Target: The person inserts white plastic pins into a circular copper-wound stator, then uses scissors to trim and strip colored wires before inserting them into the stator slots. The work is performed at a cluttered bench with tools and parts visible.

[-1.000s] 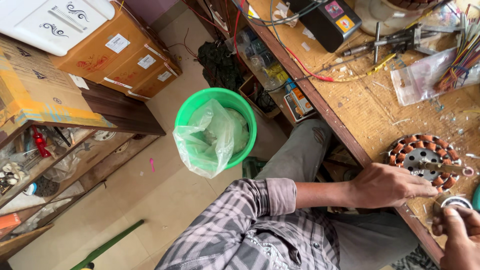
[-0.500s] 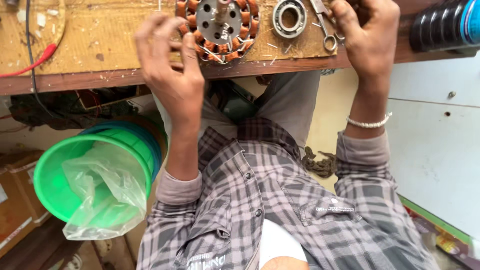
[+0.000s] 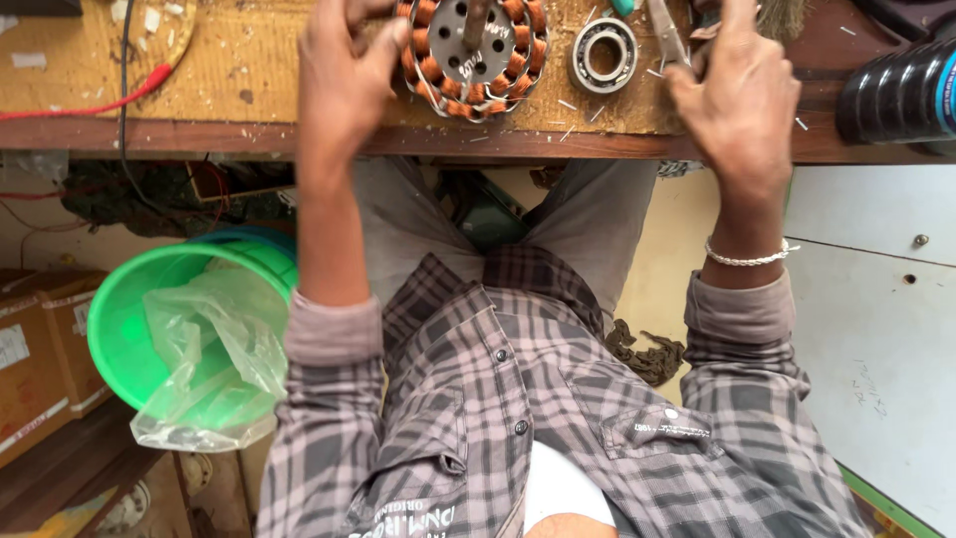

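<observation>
A round motor stator (image 3: 473, 55) with copper-coloured coils lies on the wooden workbench (image 3: 249, 134) near its front edge. My left hand (image 3: 344, 85) is at the stator's left rim, fingers spread, thumb against the coils. Just right of the stator lies a steel ball bearing (image 3: 604, 48). Metal pliers (image 3: 665, 35) lie right of the bearing. My right hand (image 3: 737, 100) rests over the bench edge beside the pliers, thumb close to their handle; its fingertips run out of the top of the frame. A silver bracelet sits on that wrist.
A green bucket (image 3: 119, 339) lined with a clear plastic bag stands on the floor to the left, next to cardboard boxes (image 3: 30, 369). A black bottle (image 3: 896, 95) lies on the bench at the right. A red wire (image 3: 90, 102) crosses the bench at the left. A white cabinet (image 3: 876, 319) is below at right.
The view has swung from the side to straight down over the bench edge. Both hands have come up to the stator and the pliers and stay there.
</observation>
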